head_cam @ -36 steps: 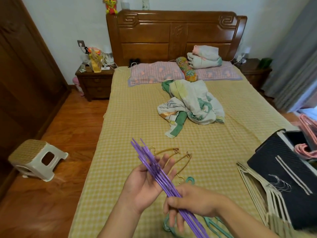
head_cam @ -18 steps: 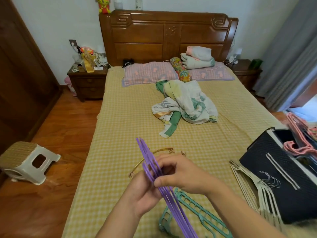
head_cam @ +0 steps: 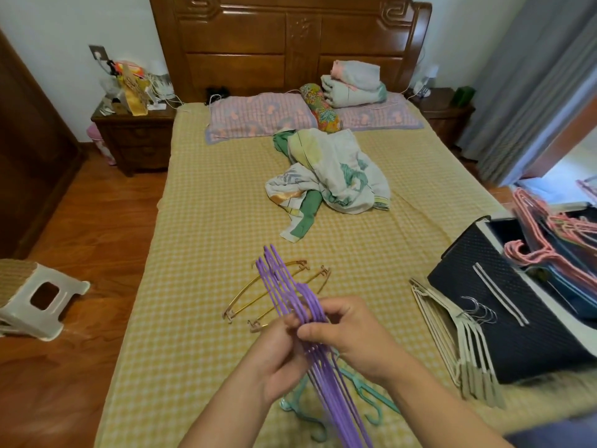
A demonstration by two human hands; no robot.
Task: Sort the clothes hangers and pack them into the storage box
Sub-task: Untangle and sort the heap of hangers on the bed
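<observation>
Above the near edge of the bed (head_cam: 200, 227), a bundle of thin purple hangers (head_cam: 292, 294) is held between both hands, its shoulder ends fanning out toward the far left and its long bars running down past the near edge of the view. The left hand (head_cam: 277, 357) cradles the bundle from beneath with fingers curled up around the bars, and the right hand (head_cam: 347, 331) curls over it from the right, thumb and fingers pinching the bars together at the middle.

Under and just beyond the bundle, two gold wire hangers (head_cam: 274, 294) lie on the checked yellow sheet, partly hidden by the purple ones. Teal plastic hangers (head_cam: 368, 391) lie on the sheet beneath the wrists, mostly covered by them. To the right a stack of cream hangers (head_cam: 465, 347) with metal hooks rests against the dark storage box (head_cam: 504, 312), which stands at the bed's right edge with pink hangers (head_cam: 546, 253) hanging over its rim. A crumpled floral quilt (head_cam: 332, 179) lies farther up the bed, and a white stool (head_cam: 35, 295) stands on the wooden floor at left.
</observation>
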